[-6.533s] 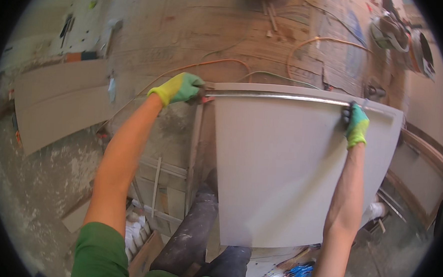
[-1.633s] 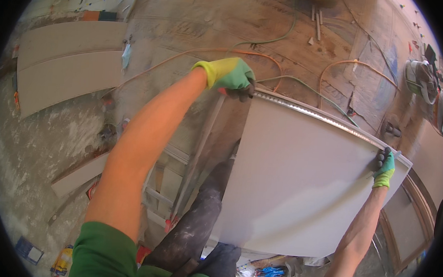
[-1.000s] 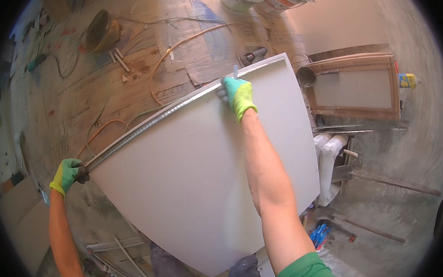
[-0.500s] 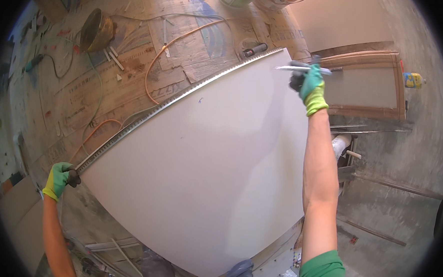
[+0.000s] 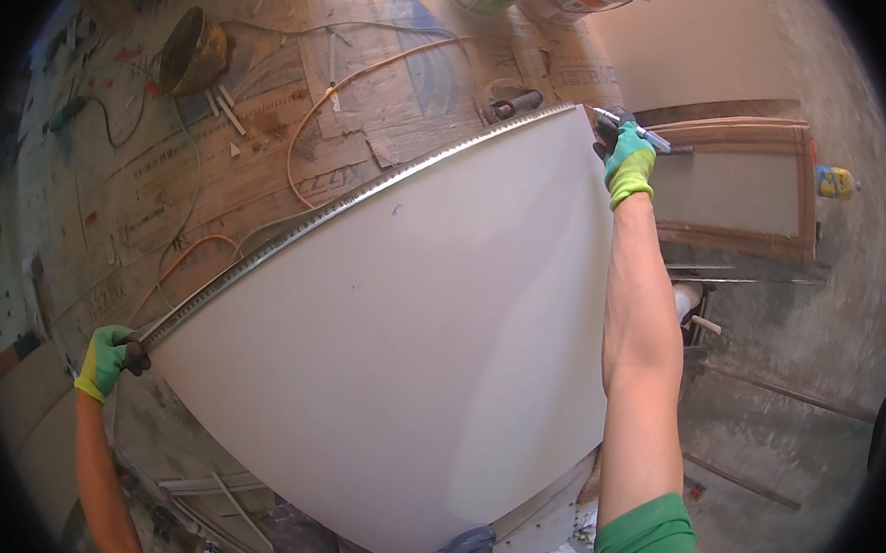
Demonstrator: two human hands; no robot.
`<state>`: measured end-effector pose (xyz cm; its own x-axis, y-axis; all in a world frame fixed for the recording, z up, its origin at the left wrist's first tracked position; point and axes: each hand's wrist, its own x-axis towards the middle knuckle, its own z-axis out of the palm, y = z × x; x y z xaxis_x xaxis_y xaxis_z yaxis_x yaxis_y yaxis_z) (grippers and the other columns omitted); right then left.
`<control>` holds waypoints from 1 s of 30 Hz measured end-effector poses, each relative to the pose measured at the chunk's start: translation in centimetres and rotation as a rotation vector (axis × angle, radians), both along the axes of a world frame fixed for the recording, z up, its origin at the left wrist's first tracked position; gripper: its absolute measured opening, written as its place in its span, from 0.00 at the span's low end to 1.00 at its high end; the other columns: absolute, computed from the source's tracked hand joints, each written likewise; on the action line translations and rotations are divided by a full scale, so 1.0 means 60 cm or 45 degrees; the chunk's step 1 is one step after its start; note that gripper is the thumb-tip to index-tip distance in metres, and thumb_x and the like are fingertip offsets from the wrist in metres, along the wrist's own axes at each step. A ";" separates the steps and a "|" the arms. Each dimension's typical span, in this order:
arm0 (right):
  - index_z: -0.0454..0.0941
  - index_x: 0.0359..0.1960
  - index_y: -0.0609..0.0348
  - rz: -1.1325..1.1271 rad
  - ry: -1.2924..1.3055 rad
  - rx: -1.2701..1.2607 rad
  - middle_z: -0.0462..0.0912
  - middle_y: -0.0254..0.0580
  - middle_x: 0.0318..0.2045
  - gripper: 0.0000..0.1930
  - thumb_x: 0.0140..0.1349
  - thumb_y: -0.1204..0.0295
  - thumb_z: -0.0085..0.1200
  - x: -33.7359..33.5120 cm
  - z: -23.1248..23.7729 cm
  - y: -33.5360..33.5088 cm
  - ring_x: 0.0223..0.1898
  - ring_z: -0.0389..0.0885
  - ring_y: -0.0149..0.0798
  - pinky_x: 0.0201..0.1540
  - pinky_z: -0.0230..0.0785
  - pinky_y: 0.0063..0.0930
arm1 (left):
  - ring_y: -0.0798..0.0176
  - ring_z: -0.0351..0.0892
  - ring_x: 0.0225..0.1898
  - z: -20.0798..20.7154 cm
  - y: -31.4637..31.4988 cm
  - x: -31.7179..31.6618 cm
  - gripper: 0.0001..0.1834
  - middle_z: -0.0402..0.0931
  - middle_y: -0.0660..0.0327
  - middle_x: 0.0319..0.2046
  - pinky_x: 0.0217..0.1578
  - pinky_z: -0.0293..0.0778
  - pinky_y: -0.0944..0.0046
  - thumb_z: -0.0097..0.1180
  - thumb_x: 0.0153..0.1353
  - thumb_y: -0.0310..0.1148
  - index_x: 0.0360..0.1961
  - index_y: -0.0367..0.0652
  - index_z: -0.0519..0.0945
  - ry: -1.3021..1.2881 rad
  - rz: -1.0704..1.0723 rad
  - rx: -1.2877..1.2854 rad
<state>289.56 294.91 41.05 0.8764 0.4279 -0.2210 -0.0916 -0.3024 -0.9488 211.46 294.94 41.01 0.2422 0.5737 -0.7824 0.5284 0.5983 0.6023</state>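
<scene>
The large pale-grey flat rectangular panel (image 5: pixel 399 354) fills the middle of the view, held up on edge above the littered floor, its top edge running from about nine o'clock up to one o'clock. Along that edge lies a long thin silvery metal strip (image 5: pixel 357 200), following the edge from corner to corner. The panel looks stiff and flat with no sag, and I'd judge it awkward rather than very heavy: wide, smooth-faced and likely to chip at the corners if knocked. The safest hold seems to be just where it is taken now, at the two far ends of the top edge.

The left hand (image 5: pixel 108 357), in a yellow-green glove, is clenched round the strip and panel corner at nine o'clock. The right hand (image 5: pixel 628 158), in a green glove, sits at the one o'clock corner, closed on a slim silver pen-like tool (image 5: pixel 626 130); whether it also pinches the panel I cannot tell.

Beyond, at eleven o'clock, a rusty round bucket (image 5: pixel 194 55) lies on cardboard sheeting (image 5: pixel 270 137), with an orange cable (image 5: pixel 374 73) looping past it. At two o'clock a wooden-framed board (image 5: pixel 738 187) leans by the wall, a small yellow bottle (image 5: pixel 835 181) beside it.
</scene>
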 end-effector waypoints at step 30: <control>0.77 0.44 0.47 0.089 0.074 -0.036 0.84 0.36 0.37 0.11 0.65 0.60 0.50 0.035 -0.034 -0.001 0.39 0.82 0.37 0.43 0.71 0.45 | 0.63 0.77 0.19 0.003 0.001 0.010 0.09 0.79 0.52 0.20 0.21 0.74 0.67 0.56 0.51 0.28 0.26 0.29 0.78 0.031 -0.025 0.016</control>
